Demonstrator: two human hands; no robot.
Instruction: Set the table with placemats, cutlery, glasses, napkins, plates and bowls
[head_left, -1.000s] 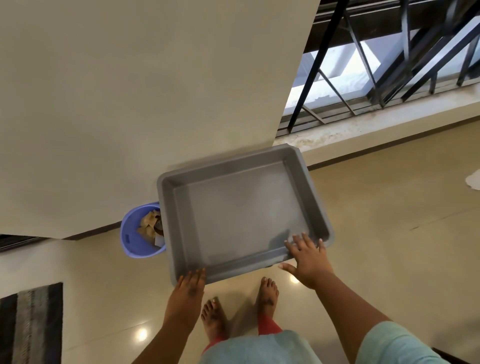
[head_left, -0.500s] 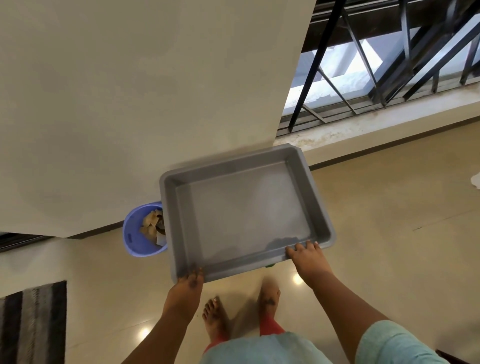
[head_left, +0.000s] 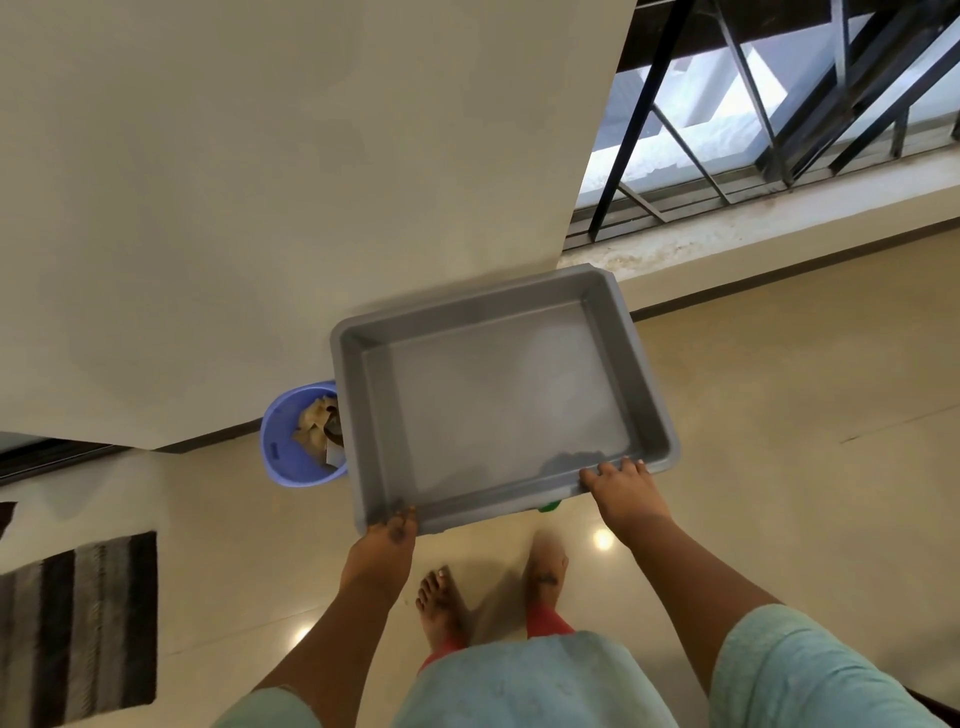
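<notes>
An empty grey plastic tray (head_left: 498, 395) sits in front of me, above the floor, its far edge near the wall. My left hand (head_left: 384, 545) grips the tray's near-left corner, fingers curled over the rim. My right hand (head_left: 621, 491) grips the near-right part of the rim, fingertips hooked over the edge. Nothing lies inside the tray. No placemats, cutlery, glasses, napkins, plates or bowls are in view.
A blue bin (head_left: 298, 441) with crumpled paper stands on the floor left of the tray, against the cream wall (head_left: 311, 182). A window with black bars (head_left: 779, 104) is at the upper right. A striped rug (head_left: 78, 629) lies at the lower left. A small green thing (head_left: 548, 505) peeks from under the tray.
Both hands went from reaching flat toward the tray's near edge to gripping its rim. The tray itself has barely shifted.
</notes>
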